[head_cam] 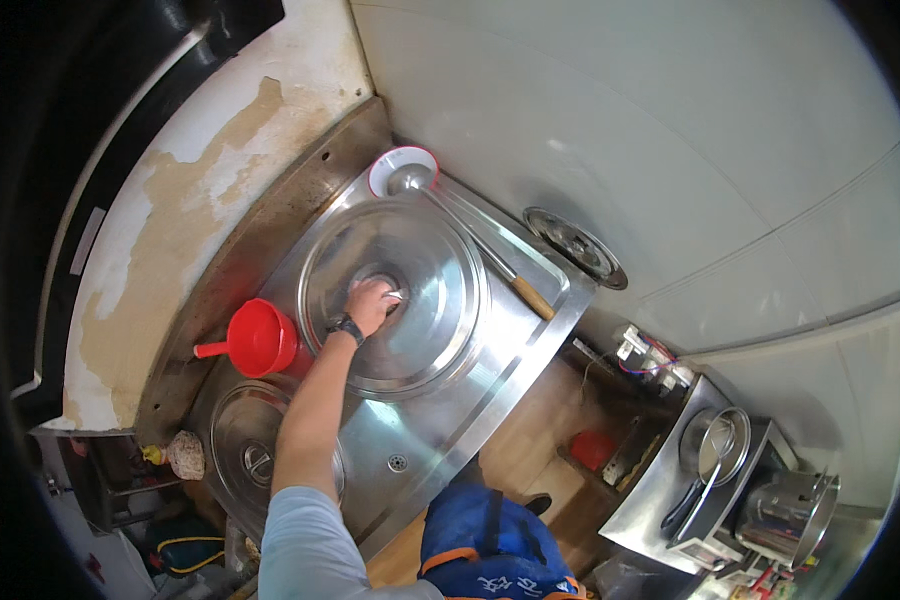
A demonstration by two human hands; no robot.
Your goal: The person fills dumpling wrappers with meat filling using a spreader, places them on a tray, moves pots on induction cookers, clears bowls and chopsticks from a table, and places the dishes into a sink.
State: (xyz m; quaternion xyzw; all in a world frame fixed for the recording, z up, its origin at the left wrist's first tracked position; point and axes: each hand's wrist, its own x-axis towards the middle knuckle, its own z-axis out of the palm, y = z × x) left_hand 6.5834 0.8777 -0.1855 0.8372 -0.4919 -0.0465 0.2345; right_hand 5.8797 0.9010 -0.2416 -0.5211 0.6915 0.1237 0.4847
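Observation:
My left hand [371,306], with a dark watch on its wrist, is closed around the small metal handle [394,297] at the middle of a large round stainless-steel lid [427,337]. The lid lies over the steel worktop [450,420]; what is under it is hidden. Behind its far rim, a steel ladle [457,221] with a wooden grip rests its bowl in a white red-rimmed bowl [387,159]. Left of the lid stands a red plastic dipper [261,337]. A second steel lid [240,420] lies partly beneath my forearm. My right hand is out of view.
A round metal lid [576,247] leans against the pale wall. At right, a steel counter [637,521] bears a saucepan [694,442] with a strainer and a larger steel pot [780,517]. A drain [397,462] sits in the worktop, and exposed wiring [649,356] hangs beside the wall.

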